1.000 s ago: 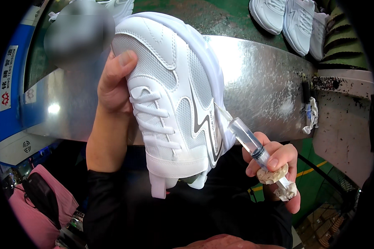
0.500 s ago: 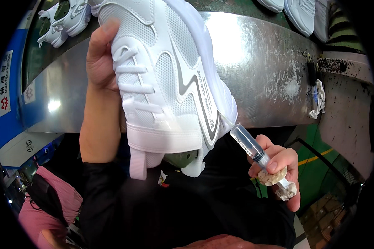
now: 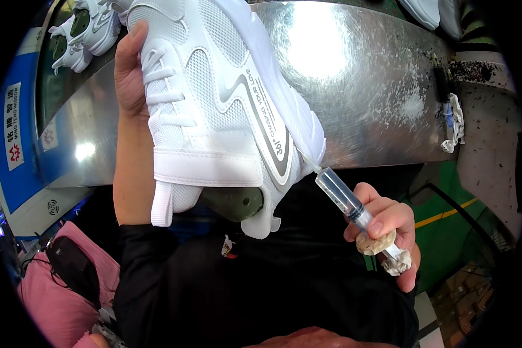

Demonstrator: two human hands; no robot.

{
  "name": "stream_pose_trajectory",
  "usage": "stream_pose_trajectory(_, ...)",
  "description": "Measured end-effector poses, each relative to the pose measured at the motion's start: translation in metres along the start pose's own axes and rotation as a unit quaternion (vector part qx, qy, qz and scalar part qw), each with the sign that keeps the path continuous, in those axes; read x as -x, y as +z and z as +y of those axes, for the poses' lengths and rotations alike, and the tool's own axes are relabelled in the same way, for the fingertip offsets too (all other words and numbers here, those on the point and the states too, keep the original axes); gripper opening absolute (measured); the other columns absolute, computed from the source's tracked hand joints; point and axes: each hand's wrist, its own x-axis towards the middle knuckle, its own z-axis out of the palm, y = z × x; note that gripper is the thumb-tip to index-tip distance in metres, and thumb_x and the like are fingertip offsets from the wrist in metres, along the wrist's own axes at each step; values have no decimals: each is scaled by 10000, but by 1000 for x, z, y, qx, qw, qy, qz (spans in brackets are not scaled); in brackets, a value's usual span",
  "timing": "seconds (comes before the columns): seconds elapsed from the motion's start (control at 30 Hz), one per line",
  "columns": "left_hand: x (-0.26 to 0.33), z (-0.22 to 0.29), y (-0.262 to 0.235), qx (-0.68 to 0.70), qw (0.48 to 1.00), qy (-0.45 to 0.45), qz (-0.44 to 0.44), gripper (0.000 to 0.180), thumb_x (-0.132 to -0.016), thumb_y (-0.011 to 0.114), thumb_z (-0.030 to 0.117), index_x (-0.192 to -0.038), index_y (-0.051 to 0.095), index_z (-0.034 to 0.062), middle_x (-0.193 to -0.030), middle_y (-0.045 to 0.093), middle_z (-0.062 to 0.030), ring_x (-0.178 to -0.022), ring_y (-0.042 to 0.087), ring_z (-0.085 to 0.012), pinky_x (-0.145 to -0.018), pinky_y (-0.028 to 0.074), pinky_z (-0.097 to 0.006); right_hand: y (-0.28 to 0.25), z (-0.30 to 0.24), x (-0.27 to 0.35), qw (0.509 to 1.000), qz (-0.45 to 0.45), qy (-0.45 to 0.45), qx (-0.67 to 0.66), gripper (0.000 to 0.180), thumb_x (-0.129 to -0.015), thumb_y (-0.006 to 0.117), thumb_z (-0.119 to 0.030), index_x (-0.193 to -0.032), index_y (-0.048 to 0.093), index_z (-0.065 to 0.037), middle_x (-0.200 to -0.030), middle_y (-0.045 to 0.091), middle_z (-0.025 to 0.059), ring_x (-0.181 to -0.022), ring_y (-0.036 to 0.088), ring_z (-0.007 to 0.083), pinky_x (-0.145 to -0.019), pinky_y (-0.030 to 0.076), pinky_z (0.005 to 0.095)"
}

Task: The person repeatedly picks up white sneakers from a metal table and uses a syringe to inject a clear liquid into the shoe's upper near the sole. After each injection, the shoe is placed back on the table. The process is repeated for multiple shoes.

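My left hand [image 3: 132,72] grips a white sneaker [image 3: 214,116] near its toe end, with the thumb in sight and most fingers hidden behind the shoe. The side of the shoe faces me, its heel toward my body. A dark green shoe last [image 3: 235,203] shows in the collar opening. My right hand [image 3: 388,223] is closed round a clear plastic syringe [image 3: 341,194], whose flange and plunger end are wrapped in crumpled off-white material. The syringe's thin tip reaches the seam between upper and sole near the heel; whether it touches, I cannot tell.
Beyond the shoe lies a shiny metal surface [image 3: 365,87]. More white sneakers [image 3: 93,32] stand at the far left, others [image 3: 423,11] at the far right. A second wrapped syringe [image 3: 453,122] lies at the metal's right edge. A person in pink [image 3: 75,278] is at lower left.
The sneaker has shifted left and tilted, showing more of the green last. My right hand keeps its hold on the syringe, its tip still near the heel seam.
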Motion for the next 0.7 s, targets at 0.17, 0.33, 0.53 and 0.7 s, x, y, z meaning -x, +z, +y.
stream_pose_trajectory(0.17, -2, 0, 1, -1, 1000, -2, 27, 306, -877, 543, 227, -1107, 569, 25, -1100, 629, -115, -1004, 610, -241, -900, 487, -383, -1, -1, 6, 1000, -4, 6, 19, 839, -662, 645, -711, -1076, 580, 17, -832, 664, 114, -630, 488, 157, -626, 306, 275)
stream_pose_trajectory(0.33, -1, 0, -1, -13, 1000, 2, 17, 194, -881, 537, 222, -985, 587, 65, -1049, 643, -87, -965, 617, -211, -883, 492, -359, -2, -1, 10, 999, -20, 4, 40, 813, -667, 655, -694, -1077, 582, 5, -843, 672, 87, -640, 508, 157, -627, 316, 278)
stream_pose_trajectory(0.53, -4, 2, -9, -28, 999, 18, 29, 181, -887, 525, 228, -966, 580, 75, -1052, 641, -83, -963, 617, -207, -888, 490, -358, -1, -1, 13, 997, -32, -1, 63, 781, -666, 684, -656, -1079, 585, -1, -872, 674, 65, -657, 526, 153, -629, 322, 278)
stream_pose_trajectory(0.7, 1, -3, 4, -55, 998, -3, 26, 435, -874, 512, 324, -1189, 527, 23, -1107, 625, -134, -999, 620, -258, -895, 496, -398, -2, 3, 16, 996, -37, -14, 80, 767, -656, 707, -634, -1076, 587, -3, -869, 672, 60, -658, 524, 152, -621, 327, 279)
